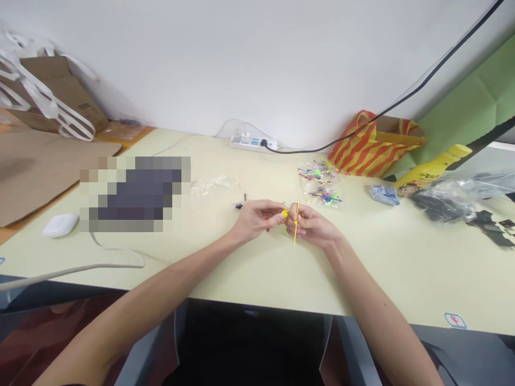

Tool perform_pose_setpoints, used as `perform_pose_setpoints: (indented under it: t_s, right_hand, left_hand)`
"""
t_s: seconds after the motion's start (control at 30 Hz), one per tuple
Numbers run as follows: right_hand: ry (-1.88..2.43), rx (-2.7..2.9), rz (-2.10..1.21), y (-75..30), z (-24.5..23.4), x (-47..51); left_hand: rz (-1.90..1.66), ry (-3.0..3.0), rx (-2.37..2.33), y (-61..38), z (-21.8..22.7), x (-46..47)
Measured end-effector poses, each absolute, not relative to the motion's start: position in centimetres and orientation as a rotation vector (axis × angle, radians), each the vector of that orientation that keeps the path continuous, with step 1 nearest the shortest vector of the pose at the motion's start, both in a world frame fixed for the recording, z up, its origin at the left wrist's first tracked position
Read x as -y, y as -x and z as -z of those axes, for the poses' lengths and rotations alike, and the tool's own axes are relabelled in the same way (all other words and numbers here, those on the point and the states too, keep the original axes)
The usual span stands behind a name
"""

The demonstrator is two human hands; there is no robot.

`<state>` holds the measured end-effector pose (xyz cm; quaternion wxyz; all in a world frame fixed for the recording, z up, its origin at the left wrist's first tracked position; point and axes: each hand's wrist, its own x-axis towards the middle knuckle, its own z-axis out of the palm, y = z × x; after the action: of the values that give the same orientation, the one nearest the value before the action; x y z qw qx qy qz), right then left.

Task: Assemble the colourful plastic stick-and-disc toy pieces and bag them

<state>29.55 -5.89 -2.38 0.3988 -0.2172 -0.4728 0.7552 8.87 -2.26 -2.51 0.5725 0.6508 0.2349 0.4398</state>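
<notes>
Both my hands meet over the middle of the pale green table [249, 268]. My left hand [257, 219] is closed in a pinch on a small yellow piece [285, 214] at its fingertips. Pinched in my right hand [311, 225] is a thin yellow stick [296, 228], which stands upright and pokes out below the fingers. The two yellow parts touch between the hands. Something small and red shows under my left fingers, too hidden to name.
Clear bags of small colourful plastic parts [321, 185] lie just behind the hands. A power strip [253, 142] sits by the wall. Also here: striped bag [372, 147], yellow packet [432, 169], black parts in plastic [462, 201], white case [60, 224], cardboard [40, 171].
</notes>
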Motion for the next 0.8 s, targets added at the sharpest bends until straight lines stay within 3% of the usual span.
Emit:
perform_pose_setpoints:
  t_s: [0.43,0.8]
  right_hand:
    - [1.213,1.269,-1.547,-33.8,0.3,5.4]
    - [1.771,1.511,-1.022,-34.1,2.5,4.7]
  left_hand:
    - [-1.188,-2.207,-0.662,-9.0,2.6,1.1]
    - [-0.523,-2.98,-0.684,-14.1,2.6,-0.4]
